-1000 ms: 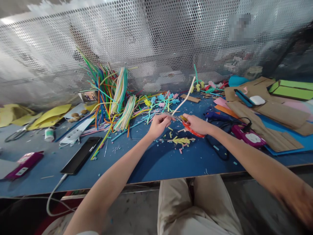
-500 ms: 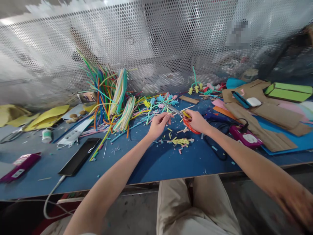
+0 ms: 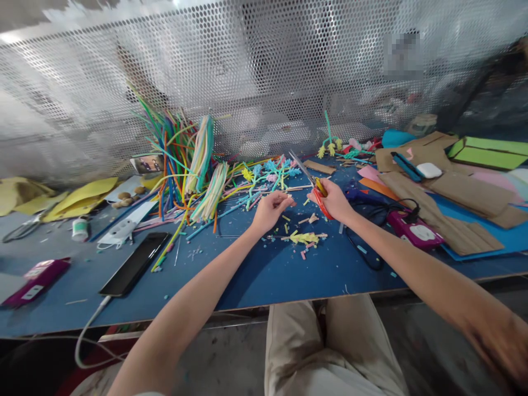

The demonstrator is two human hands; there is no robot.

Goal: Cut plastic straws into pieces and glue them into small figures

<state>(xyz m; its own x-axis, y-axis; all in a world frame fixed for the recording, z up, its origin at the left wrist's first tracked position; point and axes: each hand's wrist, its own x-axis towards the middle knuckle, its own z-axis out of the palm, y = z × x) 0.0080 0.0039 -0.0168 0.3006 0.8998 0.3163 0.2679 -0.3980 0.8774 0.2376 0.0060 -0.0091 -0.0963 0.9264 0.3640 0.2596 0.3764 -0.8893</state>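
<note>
My right hand (image 3: 335, 202) grips scissors (image 3: 321, 204) with red and yellow handles, their blades pointing up and away to the left. Beside it on the left, my left hand (image 3: 270, 212) is closed in a pinch, with a small pale piece (image 3: 290, 197) just showing at the fingertips; its kind is too small to tell. Below the hands lies a yellow fuzzy sprig (image 3: 304, 238) made of pipe cleaner, on a thin wire stem. Short cut bits (image 3: 304, 255) of pipe cleaner are scattered around it. Beyond the hands sit blue, pink and yellow pipe-cleaner flowers (image 3: 272, 169).
Bundles of pipe cleaners (image 3: 202, 159) stand at the back left. A phone (image 3: 135, 264) on a cable lies at left. To the right are a glue gun (image 3: 358, 193), a magenta power strip (image 3: 414, 230) and cardboard pieces (image 3: 474, 198). A perforated metal screen (image 3: 256, 71) closes the back.
The scissors have swung away from my left fingertips, their blades now pointing more upward. My right hand has shifted slightly right; my left hand has barely moved.
</note>
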